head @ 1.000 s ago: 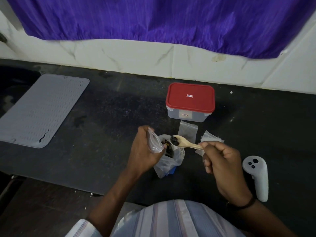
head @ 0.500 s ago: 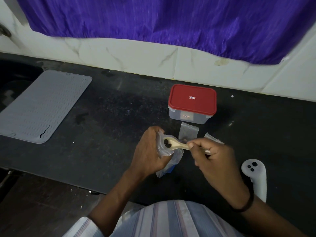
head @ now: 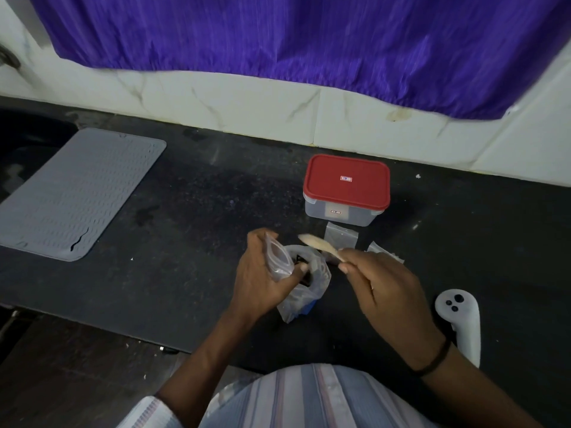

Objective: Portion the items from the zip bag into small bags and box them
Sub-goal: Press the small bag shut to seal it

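My left hand grips a small clear bag, held open at its mouth. Just right of it the larger zip bag stands on the black counter with dark items inside. My right hand pinches the handle of a wooden spoon; the spoon's bowl looks empty and hovers above the zip bag. A clear box with a shut red lid sits behind the bags. Spare small bags lie flat in front of the box, and more small bags peek out beyond my right hand.
A grey ribbed mat lies at the left of the counter. A white controller rests at the right near the front edge. A tiled wall and purple curtain close off the back.
The spoon carried dark items from the zip bag into the small bag, then came out empty and rose to the right. My left hand kept the small bag open.
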The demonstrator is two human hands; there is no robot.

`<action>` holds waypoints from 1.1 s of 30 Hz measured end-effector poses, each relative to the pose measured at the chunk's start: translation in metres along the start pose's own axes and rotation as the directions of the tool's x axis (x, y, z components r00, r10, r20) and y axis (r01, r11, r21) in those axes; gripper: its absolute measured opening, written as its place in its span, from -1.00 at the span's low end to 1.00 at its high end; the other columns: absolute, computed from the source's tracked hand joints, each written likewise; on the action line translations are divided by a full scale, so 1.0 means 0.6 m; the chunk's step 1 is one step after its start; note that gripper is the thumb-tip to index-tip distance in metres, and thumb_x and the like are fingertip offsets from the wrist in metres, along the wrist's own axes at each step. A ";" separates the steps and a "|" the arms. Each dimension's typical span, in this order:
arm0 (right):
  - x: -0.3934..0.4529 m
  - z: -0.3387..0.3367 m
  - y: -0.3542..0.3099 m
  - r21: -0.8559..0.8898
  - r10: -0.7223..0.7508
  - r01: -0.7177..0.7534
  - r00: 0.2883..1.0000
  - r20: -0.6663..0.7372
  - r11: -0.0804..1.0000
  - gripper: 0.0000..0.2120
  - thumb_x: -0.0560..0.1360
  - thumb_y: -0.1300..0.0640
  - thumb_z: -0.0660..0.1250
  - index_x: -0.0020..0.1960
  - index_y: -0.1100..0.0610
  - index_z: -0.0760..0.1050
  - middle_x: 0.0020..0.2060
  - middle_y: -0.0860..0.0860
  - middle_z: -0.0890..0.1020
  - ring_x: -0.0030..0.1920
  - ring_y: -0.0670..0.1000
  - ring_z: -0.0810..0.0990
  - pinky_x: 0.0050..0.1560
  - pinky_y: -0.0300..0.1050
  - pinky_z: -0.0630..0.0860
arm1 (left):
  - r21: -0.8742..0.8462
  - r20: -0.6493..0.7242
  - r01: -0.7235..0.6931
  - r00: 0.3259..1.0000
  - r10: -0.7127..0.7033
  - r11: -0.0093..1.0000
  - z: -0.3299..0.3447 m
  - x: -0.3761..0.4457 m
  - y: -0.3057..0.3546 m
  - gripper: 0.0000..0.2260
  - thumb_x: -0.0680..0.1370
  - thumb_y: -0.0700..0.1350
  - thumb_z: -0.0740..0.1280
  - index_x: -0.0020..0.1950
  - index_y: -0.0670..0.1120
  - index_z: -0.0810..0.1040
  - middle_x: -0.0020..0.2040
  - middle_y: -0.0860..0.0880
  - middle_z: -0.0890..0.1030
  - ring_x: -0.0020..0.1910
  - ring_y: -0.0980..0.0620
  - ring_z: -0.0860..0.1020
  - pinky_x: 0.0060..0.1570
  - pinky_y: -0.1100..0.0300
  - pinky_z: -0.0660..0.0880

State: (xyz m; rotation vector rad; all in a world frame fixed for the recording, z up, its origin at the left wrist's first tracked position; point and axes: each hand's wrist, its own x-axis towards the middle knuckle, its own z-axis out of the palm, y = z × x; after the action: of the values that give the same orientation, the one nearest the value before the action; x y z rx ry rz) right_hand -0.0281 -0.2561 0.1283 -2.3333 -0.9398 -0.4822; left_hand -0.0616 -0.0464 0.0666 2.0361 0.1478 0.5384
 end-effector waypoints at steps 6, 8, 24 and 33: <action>-0.037 0.074 0.050 -0.139 -0.027 0.086 0.924 0.383 0.986 -0.77 0.50 0.10 0.31 0.12 0.05 0.60 -0.15 -0.03 0.66 -0.19 -0.04 0.58 -0.23 -0.19 0.55 | -0.153 -0.072 -0.043 0.997 0.032 0.987 -0.002 0.002 0.000 -0.20 0.27 0.57 0.30 0.16 -0.06 0.32 -0.21 0.06 0.44 -0.32 0.19 0.44 -0.29 0.36 0.38; -0.044 0.098 0.059 -0.143 -0.026 0.100 0.896 0.444 0.985 -0.69 0.46 0.14 0.38 0.20 0.04 0.57 -0.10 -0.02 0.63 -0.14 -0.01 0.56 -0.21 -0.15 0.55 | -0.150 -0.090 -0.041 0.996 0.028 0.988 0.001 0.005 0.007 -0.29 0.36 0.60 0.07 0.15 0.03 0.34 -0.21 0.10 0.45 -0.31 0.20 0.44 -0.29 0.34 0.38; 0.019 0.053 -0.012 0.747 0.581 -0.433 0.810 0.078 0.504 -0.85 0.61 0.13 0.23 -0.09 0.15 0.51 -0.28 -0.05 0.56 -0.26 -0.15 0.51 -0.21 -0.30 0.47 | -0.148 -0.007 -0.021 1.000 0.020 0.989 0.086 0.027 0.097 -0.87 0.68 0.04 0.16 -0.02 0.04 0.38 -0.25 0.17 0.48 -0.27 0.20 0.52 -0.27 0.40 0.38; 0.055 0.113 0.085 0.669 0.792 -0.543 0.599 -0.116 0.508 -0.80 0.63 0.06 0.21 -0.07 0.17 0.45 -0.27 -0.08 0.52 -0.30 -0.22 0.46 -0.28 -0.34 0.43 | -0.130 0.112 0.139 0.986 -0.125 0.982 0.165 0.103 0.086 -0.75 0.69 -0.06 0.18 -0.18 -0.04 0.37 -0.35 0.08 0.46 -0.39 0.18 0.43 -0.38 0.14 0.44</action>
State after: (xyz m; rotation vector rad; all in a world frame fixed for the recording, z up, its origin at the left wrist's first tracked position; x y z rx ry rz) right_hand 0.0389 -0.2269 0.0740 -1.7102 0.1259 -0.2649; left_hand 0.0305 -0.1318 0.0886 1.9001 0.1779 0.3500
